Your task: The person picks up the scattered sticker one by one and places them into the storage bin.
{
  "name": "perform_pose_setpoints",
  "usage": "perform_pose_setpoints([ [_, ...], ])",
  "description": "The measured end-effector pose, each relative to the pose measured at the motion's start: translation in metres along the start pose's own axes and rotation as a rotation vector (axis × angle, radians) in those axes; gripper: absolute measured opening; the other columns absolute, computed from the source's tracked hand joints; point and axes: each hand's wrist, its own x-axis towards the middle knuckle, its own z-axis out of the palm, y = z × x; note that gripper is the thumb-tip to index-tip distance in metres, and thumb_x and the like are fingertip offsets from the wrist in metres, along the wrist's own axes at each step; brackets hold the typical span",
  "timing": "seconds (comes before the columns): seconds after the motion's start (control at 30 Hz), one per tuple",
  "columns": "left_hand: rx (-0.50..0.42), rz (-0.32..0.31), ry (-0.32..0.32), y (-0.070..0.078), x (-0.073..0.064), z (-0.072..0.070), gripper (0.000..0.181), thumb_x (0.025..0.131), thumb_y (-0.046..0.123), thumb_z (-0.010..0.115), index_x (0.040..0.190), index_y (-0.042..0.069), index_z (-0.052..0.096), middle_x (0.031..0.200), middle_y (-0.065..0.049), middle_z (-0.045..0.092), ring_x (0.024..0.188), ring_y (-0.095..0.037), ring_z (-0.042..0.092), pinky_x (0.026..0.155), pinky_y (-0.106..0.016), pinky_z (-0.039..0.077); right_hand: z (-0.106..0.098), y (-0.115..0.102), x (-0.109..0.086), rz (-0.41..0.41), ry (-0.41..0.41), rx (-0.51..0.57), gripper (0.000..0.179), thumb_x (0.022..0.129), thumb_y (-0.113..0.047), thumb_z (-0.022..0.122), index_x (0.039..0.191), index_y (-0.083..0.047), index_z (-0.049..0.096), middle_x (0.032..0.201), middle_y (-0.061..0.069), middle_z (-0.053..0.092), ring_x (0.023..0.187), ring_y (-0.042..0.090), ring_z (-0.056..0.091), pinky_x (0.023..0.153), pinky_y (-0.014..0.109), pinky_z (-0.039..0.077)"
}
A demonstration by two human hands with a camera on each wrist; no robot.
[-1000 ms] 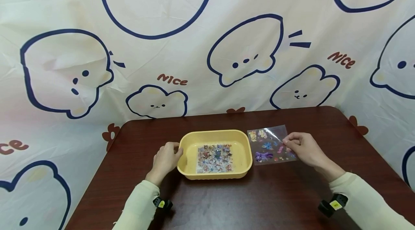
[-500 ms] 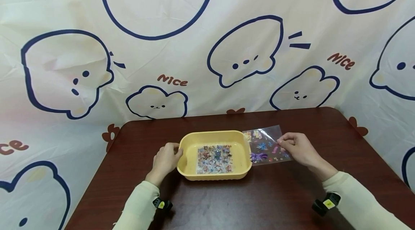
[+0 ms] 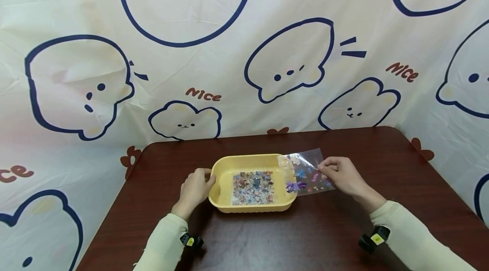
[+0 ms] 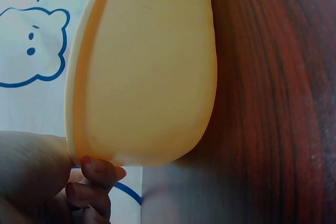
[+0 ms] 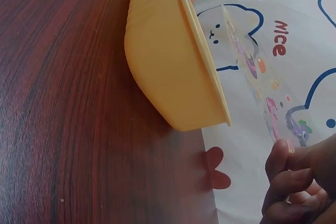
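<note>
A shallow yellow plastic basin (image 3: 223,186) stands on the table, and a sheet crowded with small colourful stickers (image 3: 253,187) lies flat inside it. My left hand (image 3: 194,190) grips the basin's left rim, thumb at the inner side and fingers outside, as the left wrist view also shows. Between thumb and fingers my right hand (image 3: 343,176) pinches the right edge of a clear sticker sheet (image 3: 315,167) printed with ponies and small shapes. The clear sheet's left part overlaps the basin's right rim, and the right wrist view has the sheet (image 5: 270,103) above rim level.
The dark reddish-brown wooden table (image 3: 252,241) extends around the basin. A pale cloth (image 3: 229,67) with blue cartoon outlines hangs behind and at both sides. Each wrist wears a black strap device, such as the right one (image 3: 374,239).
My right hand has moved left with the clear sticker sheet, bringing it from beside the basin to over its right rim. My left hand keeps its place on the basin.
</note>
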Motion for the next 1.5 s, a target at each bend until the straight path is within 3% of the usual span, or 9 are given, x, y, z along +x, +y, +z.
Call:
perform_pose_setpoints([
  [0.3,-0.002,0.000,-0.002,0.000,0.000,0.001,0.034,0.097,0.028,0.062,0.123,0.009,0.072,0.113,-0.013,0.075,0.084,-0.022,0.067,0.077,-0.049,0.053,0.008,0.000,0.003,0.018,-0.012,0.033,0.024,0.103,-0.014,0.057,0.106,0.007,0.067,0.067,0.005,0.069,0.057,0.007,0.055,0.047,0.025,0.041],
  [0.8,0.000,0.000,-0.002,0.003,0.000,0.001,0.035,0.097,0.029,0.062,0.124,0.008,0.072,0.114,-0.014,0.075,0.085,-0.023,0.069,0.078,-0.049,0.053,0.021,-0.005,0.007,0.016,-0.012,0.044,0.021,0.101,-0.013,0.058,0.103,0.005,0.069,0.065,0.003,0.068,0.049,0.006,0.041,0.045,0.023,0.032],
  [1.07,0.003,0.003,-0.005,0.003,0.000,0.001,0.036,0.098,0.029,0.061,0.125,0.008,0.072,0.113,-0.013,0.075,0.084,-0.023,0.068,0.076,-0.049,0.053,0.029,-0.008,0.009,0.041,-0.024,0.055,0.020,0.101,-0.012,0.058,0.104,0.005,0.069,0.067,0.004,0.070,0.049,0.007,0.041,0.046,0.024,0.032],
  [1.5,0.008,-0.005,-0.002,0.000,0.001,0.001,0.036,0.098,0.029,0.061,0.125,0.008,0.071,0.115,-0.014,0.075,0.090,-0.026,0.070,0.079,-0.051,0.053,0.039,-0.014,0.013,0.001,-0.031,0.067,0.019,0.100,-0.010,0.060,0.101,0.006,0.069,0.073,0.009,0.074,0.062,0.011,0.061,0.048,0.025,0.031],
])
